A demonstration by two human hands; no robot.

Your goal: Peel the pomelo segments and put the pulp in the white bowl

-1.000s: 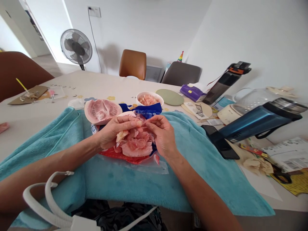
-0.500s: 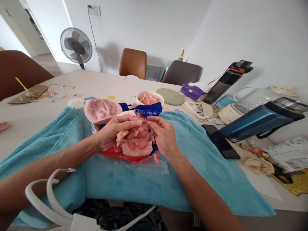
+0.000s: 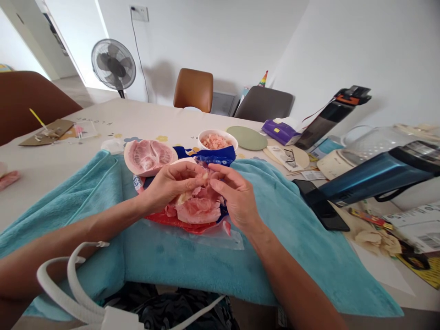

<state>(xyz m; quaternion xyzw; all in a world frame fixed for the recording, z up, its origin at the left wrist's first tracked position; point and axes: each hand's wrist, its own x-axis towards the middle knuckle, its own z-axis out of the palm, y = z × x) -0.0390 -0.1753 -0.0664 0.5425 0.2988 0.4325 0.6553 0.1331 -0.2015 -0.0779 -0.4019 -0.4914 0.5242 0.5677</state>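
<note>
My left hand [image 3: 172, 184] and my right hand [image 3: 233, 195] meet over a pile of pink pomelo pieces [image 3: 197, 208] lying on a red, blue and clear plastic bag [image 3: 206, 229]. Both hands pinch one small piece of pomelo flesh [image 3: 205, 175] between their fingertips, above the pile. A halved pomelo [image 3: 148, 156] lies cut side up just behind my left hand. A white bowl [image 3: 218, 140] of peeled pink flesh stands behind the bag.
A turquoise towel [image 3: 282, 229] covers the near table. To the right lie a black phone [image 3: 321, 204], a blue flask [image 3: 374, 173], a black bottle [image 3: 330, 117], glasses, papers and scissors. Chairs and a fan [image 3: 113, 64] stand behind the table.
My hands have closed a little tighter over the small piece and my right hand's fingers have curled in. The view has shifted slightly to the left.
</note>
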